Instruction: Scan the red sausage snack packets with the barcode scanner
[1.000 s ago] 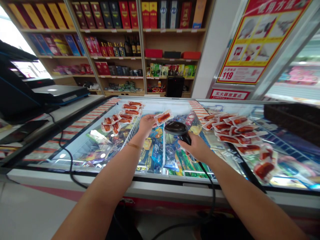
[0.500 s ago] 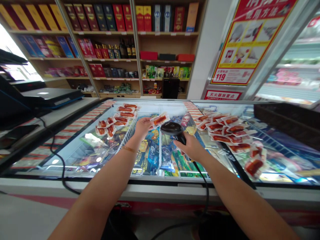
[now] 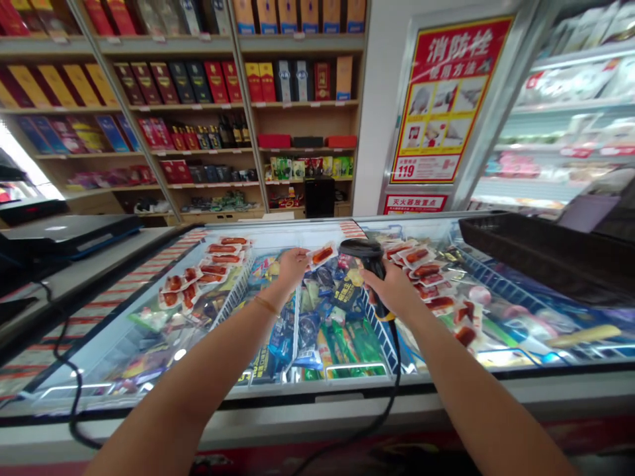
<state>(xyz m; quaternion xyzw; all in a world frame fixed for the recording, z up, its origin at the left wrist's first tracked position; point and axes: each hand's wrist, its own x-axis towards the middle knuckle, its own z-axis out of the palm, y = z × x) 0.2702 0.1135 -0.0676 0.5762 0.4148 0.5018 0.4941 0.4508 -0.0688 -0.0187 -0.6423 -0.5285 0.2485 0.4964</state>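
My left hand [image 3: 294,268] pinches the left edge of a clear packet of sausage [image 3: 322,255], held above the glass top of a chest freezer. In my right hand [image 3: 389,287] is a black corded barcode scanner [image 3: 364,254], its head just right of the packet and apart from it. The cable [image 3: 395,357] hangs from the handle down over the freezer's front edge. Several more sausage packets [image 3: 218,259] lie on the glass to the left. Another group of sausage packets [image 3: 439,291] lies on the right, partly hidden behind my right hand.
Under the glass, wire baskets [image 3: 296,330] hold colourful frozen packages. A dark tray [image 3: 536,258] sits at the right on the freezer. A flat device [image 3: 74,231] stands on the left counter. Shelves [image 3: 198,109] of boxes and a red fire-hydrant sign [image 3: 449,99] are behind.
The view has tilted up and shifted right. My right hand has moved the scanner a little to the right, away from the packet. My left hand keeps its pinch on the packet.
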